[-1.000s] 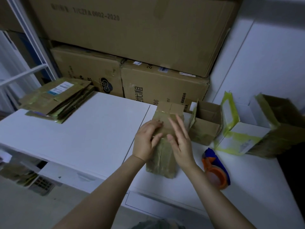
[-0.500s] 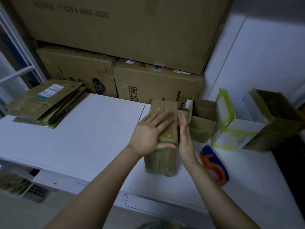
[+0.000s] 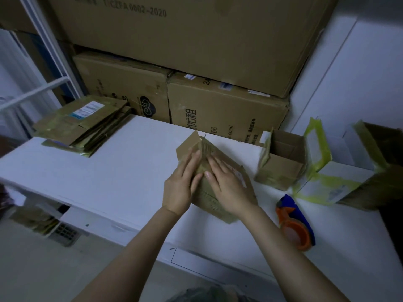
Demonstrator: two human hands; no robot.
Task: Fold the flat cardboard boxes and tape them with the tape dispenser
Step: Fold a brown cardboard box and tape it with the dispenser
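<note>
A white worktop [image 3: 109, 171] runs across a dim storeroom. Big cartons [image 3: 196, 51] are stacked against its far edge, a white wall [image 3: 359, 83] stands at the right and a white rack frame [image 3: 43, 62] at the left. A pile of flat boxes [image 3: 87, 123] lies on the worktop's far left corner. At the right stand a small open box [image 3: 281, 171] and, just beside it, a white box [image 3: 335, 182] edged in yellow-green tape. The tape dispenser [image 3: 294, 225], orange and blue, lies near the front right, apart from both hands.

The box [image 3: 187, 147] being folded sits mid-worktop, turned at an angle. The left hand [image 3: 181, 186] lies along its left side, fingers straight, thumb on top. The right hand [image 3: 229, 184] rests flat on its top face, fingers spread. Each grip is wide, pressing rather than clasping.
</note>
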